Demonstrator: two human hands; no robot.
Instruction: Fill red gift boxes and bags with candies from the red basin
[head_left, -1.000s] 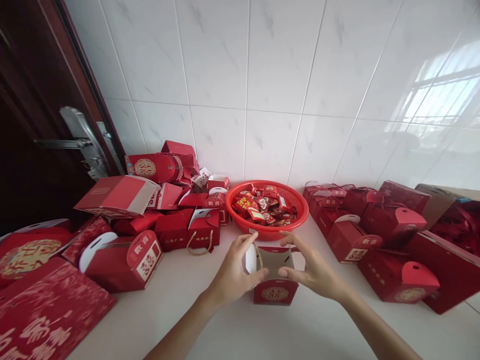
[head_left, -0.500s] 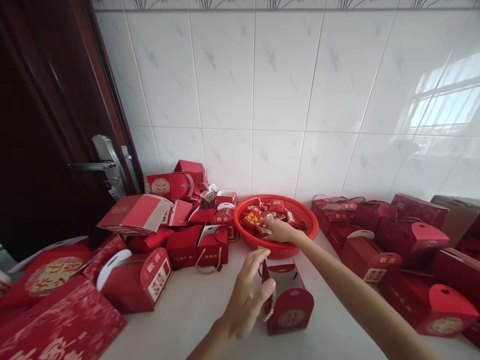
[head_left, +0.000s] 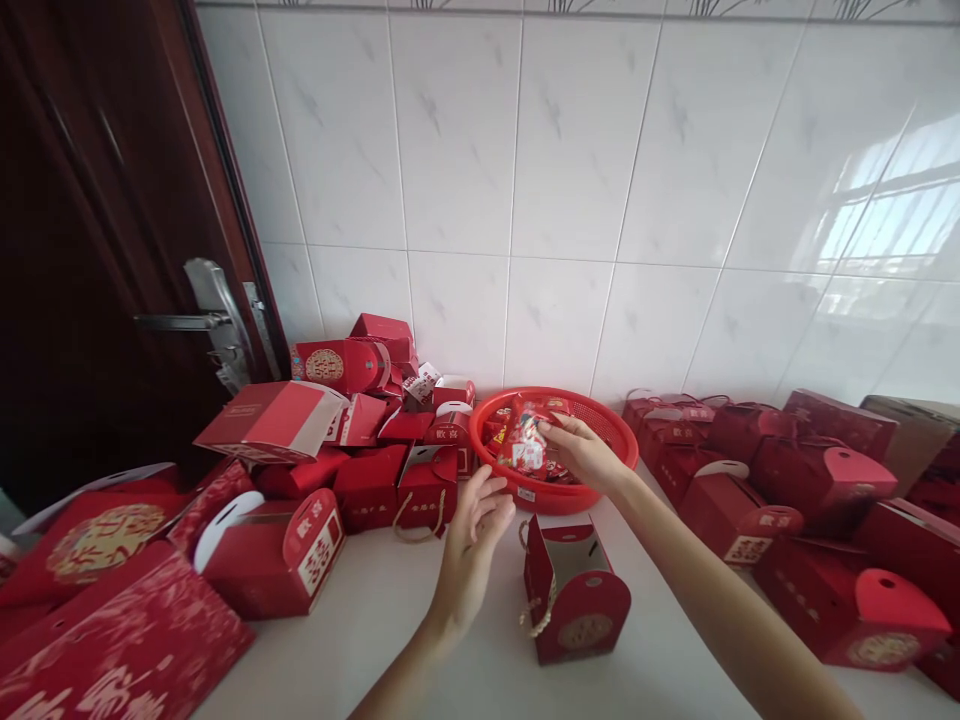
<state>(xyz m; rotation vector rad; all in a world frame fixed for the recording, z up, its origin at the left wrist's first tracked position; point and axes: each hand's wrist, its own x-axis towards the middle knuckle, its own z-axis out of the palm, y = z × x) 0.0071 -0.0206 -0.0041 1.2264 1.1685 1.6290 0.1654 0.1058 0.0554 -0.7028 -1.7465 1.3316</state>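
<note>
Over the red plastic basket (head_left: 624, 440), my right hand (head_left: 585, 452) is closed on a red and white printed packet (head_left: 525, 440), raised above the other red packets lying inside. My left hand (head_left: 476, 535) is empty with its fingers apart, just in front of the basket and left of a small box. That dark red gift box (head_left: 581, 630) stands upright with its top open, a rope handle (head_left: 538, 610) hanging on its left side. Part of the basket's contents is hidden behind the packet and my right hand.
Many red gift boxes (head_left: 270, 550) are piled on the left of the white table (head_left: 360, 630), near a dark door (head_left: 97, 250) with a metal handle. More red boxes (head_left: 817, 470) stand in rows on the right. A tiled wall (head_left: 562, 170) rises behind.
My right hand has lifted a red and white packet out of the pile in the basket. My left hand has moved away from the small box, to the left.
</note>
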